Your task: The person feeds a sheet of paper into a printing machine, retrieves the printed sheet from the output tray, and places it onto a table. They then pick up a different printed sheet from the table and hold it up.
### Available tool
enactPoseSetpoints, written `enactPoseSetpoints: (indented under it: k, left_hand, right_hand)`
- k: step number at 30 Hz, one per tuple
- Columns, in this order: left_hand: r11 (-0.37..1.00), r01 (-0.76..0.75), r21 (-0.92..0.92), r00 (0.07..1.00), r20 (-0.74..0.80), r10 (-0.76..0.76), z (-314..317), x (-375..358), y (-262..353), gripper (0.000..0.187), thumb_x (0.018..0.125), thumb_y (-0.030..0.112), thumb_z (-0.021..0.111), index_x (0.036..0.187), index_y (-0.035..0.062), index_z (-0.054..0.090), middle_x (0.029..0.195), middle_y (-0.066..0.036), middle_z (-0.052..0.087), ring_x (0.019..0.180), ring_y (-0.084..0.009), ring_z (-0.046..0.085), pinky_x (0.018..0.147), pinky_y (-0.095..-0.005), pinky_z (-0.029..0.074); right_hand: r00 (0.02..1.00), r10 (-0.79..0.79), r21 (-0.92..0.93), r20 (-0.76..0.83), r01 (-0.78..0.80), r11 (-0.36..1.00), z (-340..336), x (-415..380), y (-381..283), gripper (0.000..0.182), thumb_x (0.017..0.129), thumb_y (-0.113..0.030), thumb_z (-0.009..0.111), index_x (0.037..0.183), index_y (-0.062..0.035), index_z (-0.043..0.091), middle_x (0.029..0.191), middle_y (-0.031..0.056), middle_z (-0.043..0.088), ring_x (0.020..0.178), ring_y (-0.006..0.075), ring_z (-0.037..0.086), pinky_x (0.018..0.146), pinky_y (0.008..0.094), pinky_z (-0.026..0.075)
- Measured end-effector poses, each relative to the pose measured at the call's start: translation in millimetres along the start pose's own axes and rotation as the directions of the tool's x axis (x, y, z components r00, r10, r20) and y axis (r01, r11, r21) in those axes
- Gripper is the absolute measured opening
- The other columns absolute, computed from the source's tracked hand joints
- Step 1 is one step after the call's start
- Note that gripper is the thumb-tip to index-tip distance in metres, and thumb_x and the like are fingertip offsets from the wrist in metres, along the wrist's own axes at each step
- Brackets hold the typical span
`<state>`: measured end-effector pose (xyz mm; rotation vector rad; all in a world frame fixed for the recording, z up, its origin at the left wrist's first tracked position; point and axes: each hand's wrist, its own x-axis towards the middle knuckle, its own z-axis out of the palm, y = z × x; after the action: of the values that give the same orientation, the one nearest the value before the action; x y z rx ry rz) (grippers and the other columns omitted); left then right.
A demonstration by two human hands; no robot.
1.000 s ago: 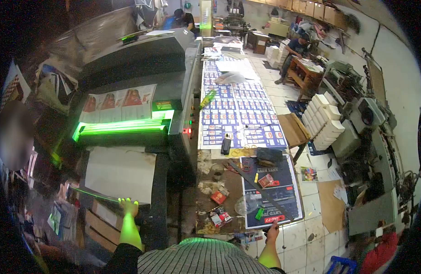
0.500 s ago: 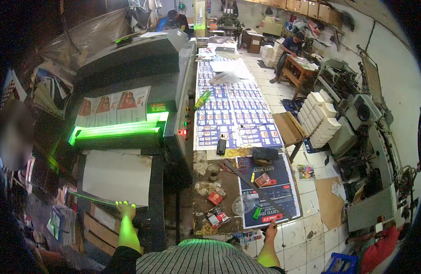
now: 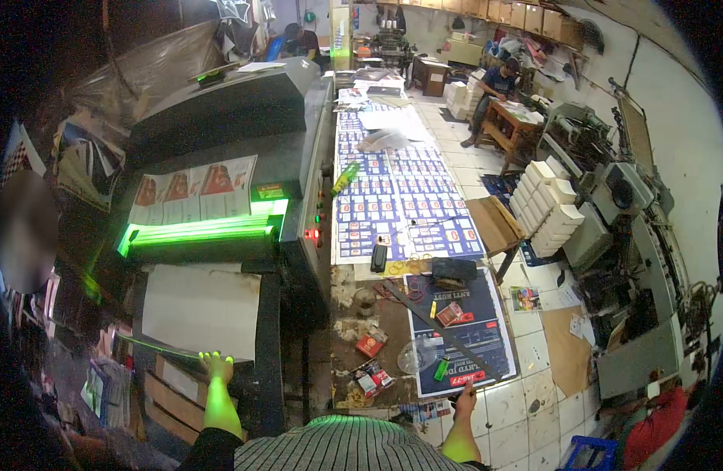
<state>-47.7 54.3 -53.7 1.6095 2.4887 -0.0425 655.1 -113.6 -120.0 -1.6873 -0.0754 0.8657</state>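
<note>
My left hand point(image 3: 216, 366) lies with fingers spread at the lower edge of a white sheet point(image 3: 202, 314) on the machine's front tray. Above that sheet, green light shines from the machine's slot point(image 3: 204, 231), and printed sheets with red pictures point(image 3: 193, 191) rest over it. My right hand point(image 3: 465, 398) is at the near right corner of the table, beside a dark blue printed sheet point(image 3: 463, 337). Its fingers are bent; what they hold, if anything, is too small to tell.
Red packs point(image 3: 371, 341), a green lighter point(image 3: 440, 370) and a long ruler point(image 3: 448, 334) lie on the table point(image 3: 346, 314). A person point(image 3: 498, 82) works at a wooden desk, another point(image 3: 302, 41) behind the machine. White paper stacks point(image 3: 546, 208) stand right.
The view has shifted slightly. My left hand stays at the sheet's edge, and my right hand has moved a little at the table corner.
</note>
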Motion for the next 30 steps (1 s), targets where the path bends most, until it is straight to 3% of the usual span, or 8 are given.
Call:
enactPoseSetpoints:
  k: [3, 6, 9, 19, 21, 22, 24, 30]
  left_hand:
    - [0.999, -0.003, 0.05, 1.0, 0.03, 0.001, 7, 5, -5, 0.059, 0.086, 0.039, 0.057, 0.128, -0.002, 0.051, 0.142, -0.03, 0.033, 0.14, -0.0439, 0.013, 0.117, -0.0513, 0.008]
    - [1.0, 0.031, -0.004, 0.999, 0.011, -0.031, 3, 3, -1, 0.06, 0.086, 0.04, 0.056, 0.128, -0.0014, 0.05, 0.143, -0.03, 0.032, 0.139, -0.0443, 0.014, 0.117, -0.051, 0.009]
    - [0.999, 0.002, -0.042, 0.999, -0.043, -0.004, 0, -4, 1, 0.06, 0.086, 0.041, 0.055, 0.129, -0.0006, 0.05, 0.142, -0.03, 0.033, 0.14, -0.044, 0.014, 0.116, -0.0514, 0.009]
    - [0.996, -0.074, 0.041, 0.997, -0.027, 0.075, -6, -10, 6, 0.057, 0.089, 0.041, 0.051, 0.128, -0.001, 0.05, 0.139, -0.027, 0.04, 0.138, -0.0466, 0.018, 0.116, -0.0542, 0.007]
    - [0.999, 0.044, 0.005, 0.994, -0.103, -0.043, -31, -30, 28, 0.055, 0.091, 0.04, 0.047, 0.126, -0.0016, 0.052, 0.138, -0.023, 0.044, 0.136, -0.0462, 0.023, 0.116, -0.0537, 0.005]
    - [0.999, 0.042, 0.004, 0.994, -0.101, -0.041, -39, -31, 31, 0.055, 0.091, 0.04, 0.047, 0.126, -0.0016, 0.052, 0.138, -0.023, 0.044, 0.136, -0.0462, 0.023, 0.116, -0.0537, 0.005]
    - [0.992, -0.074, 0.102, 0.996, 0.062, 0.068, -49, -31, 35, 0.054, 0.091, 0.038, 0.047, 0.125, -0.0027, 0.052, 0.137, -0.021, 0.047, 0.135, -0.045, 0.026, 0.116, -0.0534, 0.005]
    - [0.997, -0.026, 0.071, 0.999, -0.016, 0.028, -34, -22, 26, 0.057, 0.091, 0.038, 0.048, 0.128, -0.0048, 0.05, 0.135, -0.018, 0.049, 0.136, -0.0398, 0.025, 0.117, -0.0521, 0.002]
  right_hand:
    - [0.995, 0.098, -0.023, 0.028, -0.097, 0.995, 3, -17, -21, 0.071, 0.092, -0.059, 0.051, 0.128, 0.0029, 0.051, 0.115, 0.0154, 0.06, 0.098, 0.0239, 0.058, 0.083, 0.0347, 0.048]
    - [0.999, -0.029, -0.054, 0.015, 0.03, 0.998, -3, 8, 6, 0.073, 0.092, -0.059, 0.051, 0.13, 0.0031, 0.049, 0.12, 0.0174, 0.059, 0.103, 0.0265, 0.057, 0.085, 0.0363, 0.048]
    - [0.998, 0.026, -0.079, -0.054, -0.03, 0.996, -6, 17, 16, 0.072, 0.092, -0.058, 0.051, 0.129, 0.0039, 0.05, 0.123, 0.0189, 0.058, 0.107, 0.028, 0.056, 0.088, 0.0374, 0.046]
    - [0.999, 0.034, -0.129, -0.042, -0.039, 0.991, -11, 26, 26, 0.074, 0.091, -0.062, 0.049, 0.122, 0.0044, 0.055, 0.112, 0.0184, 0.062, 0.102, 0.0272, 0.055, 0.09, 0.0374, 0.043]
    - [0.997, -0.06, -0.153, -0.043, 0.053, 0.987, -22, 67, 70, 0.055, 0.09, -0.064, 0.048, 0.108, -0.0119, 0.056, 0.084, 0.0054, 0.064, 0.058, 0.018, 0.063, 0.044, 0.0288, 0.047]
    - [0.997, -0.061, -0.154, -0.046, 0.053, 0.987, -21, 73, 78, 0.055, 0.09, -0.064, 0.048, 0.108, -0.0119, 0.056, 0.084, 0.0054, 0.064, 0.058, 0.018, 0.063, 0.044, 0.0288, 0.047]
    - [0.987, -0.133, -0.097, -0.092, 0.124, 0.987, -20, 77, 82, 0.055, 0.09, -0.064, 0.048, 0.105, -0.0116, 0.056, 0.079, 0.0049, 0.064, 0.056, 0.0179, 0.063, 0.043, 0.0282, 0.046]
    - [0.99, -0.123, -0.175, -0.066, 0.11, 0.978, -23, 72, 79, 0.057, 0.089, -0.064, 0.05, 0.108, -0.0112, 0.054, 0.077, 0.0044, 0.065, 0.053, 0.0191, 0.064, 0.044, 0.0297, 0.047]
